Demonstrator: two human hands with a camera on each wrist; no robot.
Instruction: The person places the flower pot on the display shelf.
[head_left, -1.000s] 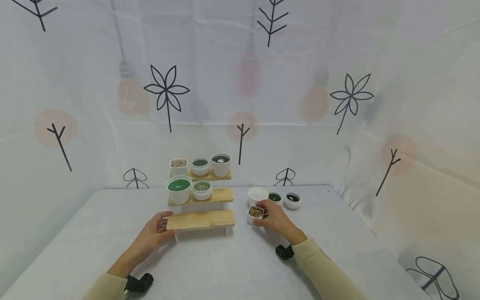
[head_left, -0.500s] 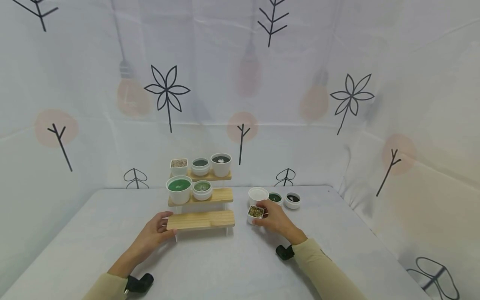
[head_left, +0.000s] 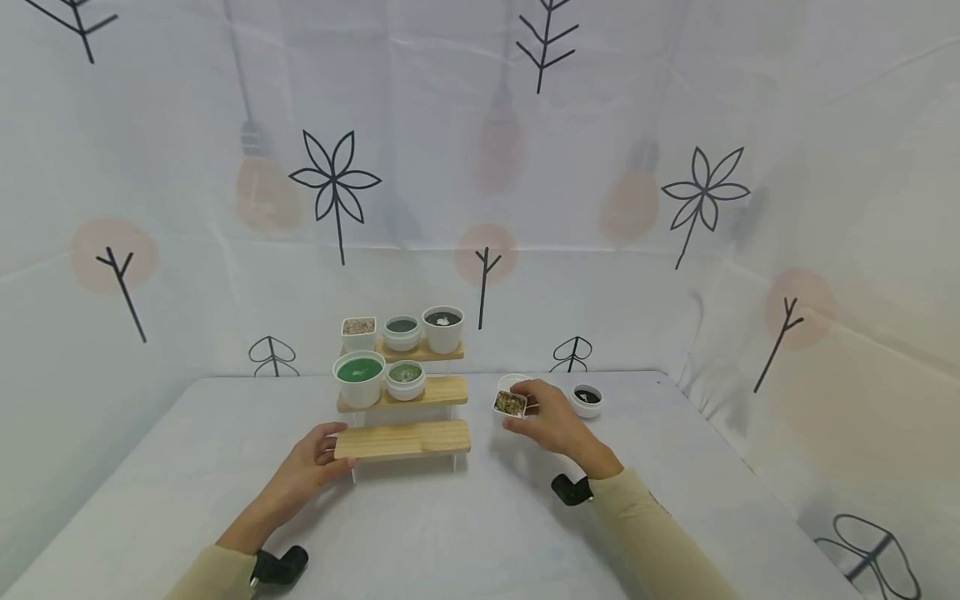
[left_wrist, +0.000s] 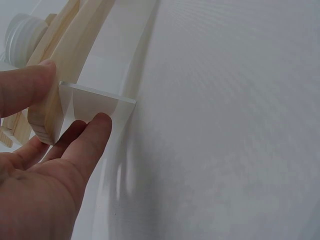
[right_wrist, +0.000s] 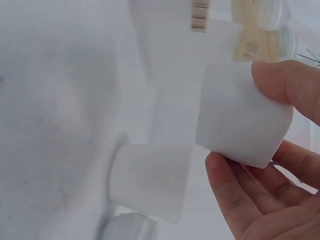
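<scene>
My right hand pinches a small square white pot filled with something greenish-brown, raised over the table. The right wrist view shows the thumb on one wall of the pot and fingertips along its lower edge. On the left, my left hand grips the left end of the lowest wooden step of a three-tier stand. Seen from the left wrist, the thumb lies over the wooden board, with the fingers beneath it near a clear support leg. Nothing stands on this lowest step.
Two white pots, one green-topped, stand on the middle step. Three more, including a dark-topped cup, fill the top step. Behind my right hand are a white round cup and a dark-filled jar. A printed cloth backs the table.
My right hand has lifted the square pot up off the table, now overlapping the white cup and hiding the green-filled jar. My left hand stays on the step.
</scene>
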